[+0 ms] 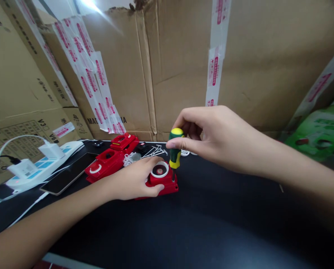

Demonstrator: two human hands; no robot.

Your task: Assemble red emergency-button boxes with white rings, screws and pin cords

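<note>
My right hand [198, 130] grips a stubby screwdriver [176, 149] with a green and yellow handle, thumb and fingers wrapped round it. The screwdriver stands nearly upright, its tip at the right corner of a red plastic housing [167, 188]. Whether a screw sits under the tip is too small to tell. A white ring [159, 169] with a dark centre is on top of the housing. My left hand [140, 179] clasps the housing from the left, thumb along the near side, fingers behind it; it hides much of the left part.
More red plastic parts [106, 164] lie behind my left forearm, beside white plastic pieces [131, 158] and several metal rods [155, 151]. Left are a phone [68, 173] and a power strip [39, 166] with chargers and cables. Cardboard walls [180, 74] enclose the black table [211, 224]. A green bag [321, 130] stands right.
</note>
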